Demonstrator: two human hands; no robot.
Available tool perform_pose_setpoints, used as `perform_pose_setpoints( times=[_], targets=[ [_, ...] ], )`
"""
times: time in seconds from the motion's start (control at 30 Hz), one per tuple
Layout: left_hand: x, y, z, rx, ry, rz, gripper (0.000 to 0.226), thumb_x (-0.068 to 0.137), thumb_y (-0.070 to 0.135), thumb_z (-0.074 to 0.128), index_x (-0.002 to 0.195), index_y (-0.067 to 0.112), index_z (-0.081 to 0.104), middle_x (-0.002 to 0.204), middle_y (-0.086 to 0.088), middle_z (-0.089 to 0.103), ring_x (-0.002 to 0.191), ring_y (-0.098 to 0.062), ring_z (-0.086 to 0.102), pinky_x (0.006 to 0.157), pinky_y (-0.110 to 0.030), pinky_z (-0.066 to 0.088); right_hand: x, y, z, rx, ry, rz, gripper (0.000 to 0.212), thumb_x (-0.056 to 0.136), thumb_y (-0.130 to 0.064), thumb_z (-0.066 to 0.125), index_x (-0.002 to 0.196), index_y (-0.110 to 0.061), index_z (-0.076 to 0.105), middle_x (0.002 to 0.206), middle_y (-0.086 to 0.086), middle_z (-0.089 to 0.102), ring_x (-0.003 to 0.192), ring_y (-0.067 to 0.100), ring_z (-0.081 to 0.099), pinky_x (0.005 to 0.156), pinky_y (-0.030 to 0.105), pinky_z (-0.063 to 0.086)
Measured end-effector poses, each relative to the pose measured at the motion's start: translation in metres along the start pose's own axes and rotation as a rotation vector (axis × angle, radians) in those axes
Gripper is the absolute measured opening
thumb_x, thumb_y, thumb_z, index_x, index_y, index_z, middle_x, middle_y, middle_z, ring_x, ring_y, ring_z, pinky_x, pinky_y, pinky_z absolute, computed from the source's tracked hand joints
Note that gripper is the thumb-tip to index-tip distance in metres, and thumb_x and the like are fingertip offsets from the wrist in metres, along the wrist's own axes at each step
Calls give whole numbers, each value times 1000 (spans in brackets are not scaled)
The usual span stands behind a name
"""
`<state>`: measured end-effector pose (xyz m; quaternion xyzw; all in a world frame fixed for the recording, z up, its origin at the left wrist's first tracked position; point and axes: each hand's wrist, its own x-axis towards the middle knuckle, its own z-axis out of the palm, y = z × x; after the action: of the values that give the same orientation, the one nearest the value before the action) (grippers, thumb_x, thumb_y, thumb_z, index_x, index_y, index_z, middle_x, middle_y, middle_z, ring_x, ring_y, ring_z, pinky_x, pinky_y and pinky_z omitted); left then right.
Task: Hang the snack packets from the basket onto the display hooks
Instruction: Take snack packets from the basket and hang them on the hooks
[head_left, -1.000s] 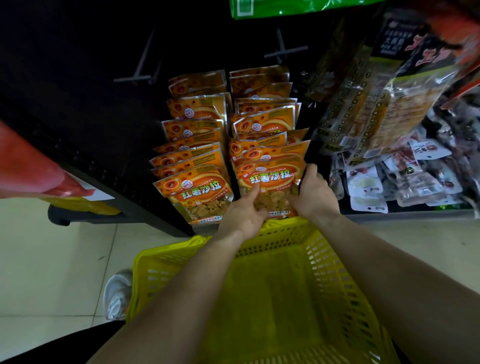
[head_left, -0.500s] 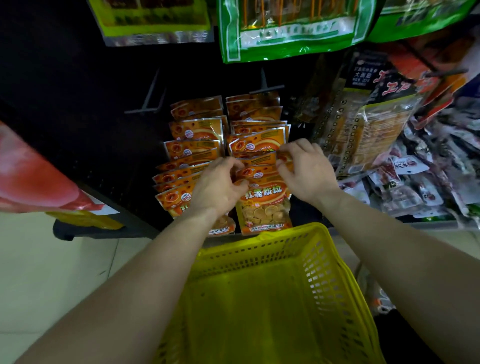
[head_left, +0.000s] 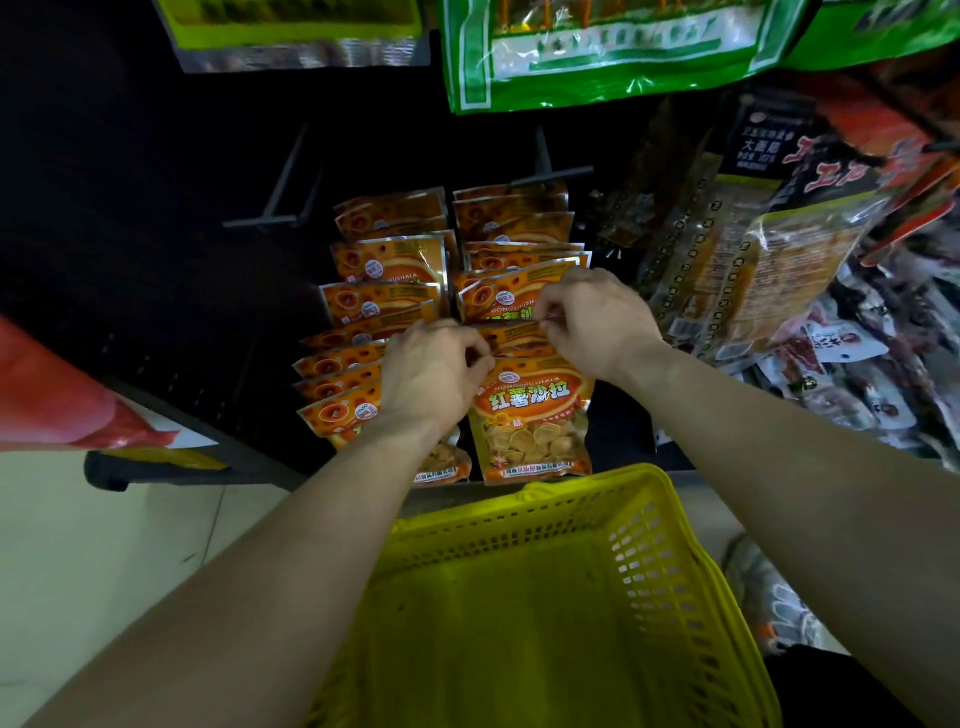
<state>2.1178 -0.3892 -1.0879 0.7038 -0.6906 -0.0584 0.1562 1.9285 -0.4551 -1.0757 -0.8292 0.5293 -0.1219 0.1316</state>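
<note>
Snack packet pinched at its top edge
The left hand and right hand each pinch an upper corner; the packet hangs below their knuckles. The yellow basket sits beneath both wrists.

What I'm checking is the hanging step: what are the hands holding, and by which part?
The orange snack packet, by its top edge: left hand pinches the left corner, right hand apparently the right side.

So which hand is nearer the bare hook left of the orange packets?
Left hand: below-right of the hook. Right hand: farther right, on the orange packets.
</note>
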Motion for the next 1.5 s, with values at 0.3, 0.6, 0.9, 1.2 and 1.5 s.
perform_pose_setpoints(
  times=[0.3, 0.6, 0.9, 1.2, 1.5],
  targets=[
    [-1, 2, -2, 8, -15, -24, 14, 90, 41, 68, 99, 32, 74, 104, 5, 70, 105, -24, 59, 91, -43, 49, 3, -10, 3, -14, -49, -19, 18, 93, -29, 59, 108, -36, 67, 113, -4, 61, 112, 23, 53, 93, 43, 48],
    [1, 0, -3, -1, -34, -45, 14, 90, 41, 68, 100, 33, 74, 105, 7, 70, 105, -22, 59, 93, -43, 49, 4, 0, -5, -66, -80, 102, 9, 94, -26, 59, 92, -33, 65, 101, -4, 65, 94, 22, 60, 80, 39, 53],
    [2, 2, -5, 18, -23, -26, 20, 88, 44, 68, 105, 32, 72, 115, 6, 63, 114, -23, 52, 95, -42, 44, -3, 3, -4, -20, -114, 128, 13, 96, -26, 55, 101, -34, 63, 105, -1, 66, 96, 25, 62, 79, 40, 54],
    [20, 16, -5, 20, 41, 50, 22, 97, 30, 56, 114, 35, 69, 125, 11, 63, 117, -22, 49, 96, -41, 42, -5, 6, -9, 11, -164, 151, 12, 95, -27, 53, 99, -37, 59, 108, 1, 64, 97, 25, 63, 81, 42, 56],
    [39, 21, -10, 108, -81, 20, 28, 100, 33, 49, 120, 37, 69, 118, 0, 71, 114, -26, 61, 105, -43, 38, -7, 7, -13, -9, -106, 186, 15, 91, -23, 57, 99, -31, 67, 107, -2, 64, 95, 25, 62, 74, 36, 52]
  ],
)
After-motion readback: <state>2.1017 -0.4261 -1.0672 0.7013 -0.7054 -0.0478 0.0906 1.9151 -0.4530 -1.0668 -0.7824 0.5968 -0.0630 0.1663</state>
